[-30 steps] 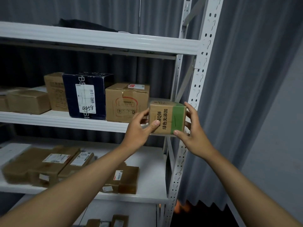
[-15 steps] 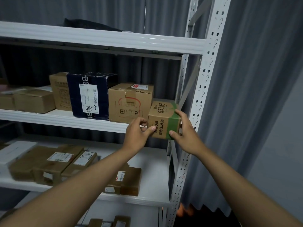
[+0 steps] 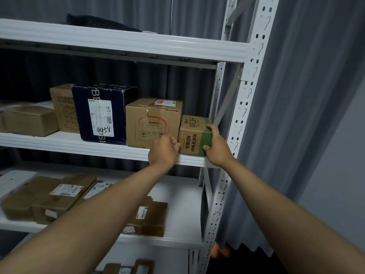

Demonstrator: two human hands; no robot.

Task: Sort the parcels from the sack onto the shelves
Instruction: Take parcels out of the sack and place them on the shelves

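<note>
Middle shelf (image 3: 79, 147), left to right: flat brown box (image 3: 29, 120), navy box (image 3: 102, 115) with label, tall taped carton (image 3: 152, 121), then the small green-banded parcel (image 3: 194, 135) at the right end, sitting on the shelf just beside the carton. Left hand (image 3: 164, 150) curls at the parcel's near-left corner; right hand (image 3: 216, 145) wraps its right side, thumb on the front. Advice: push it straight back, square to the carton, clear of the upright post (image 3: 243, 123), then release both hands together.
</note>
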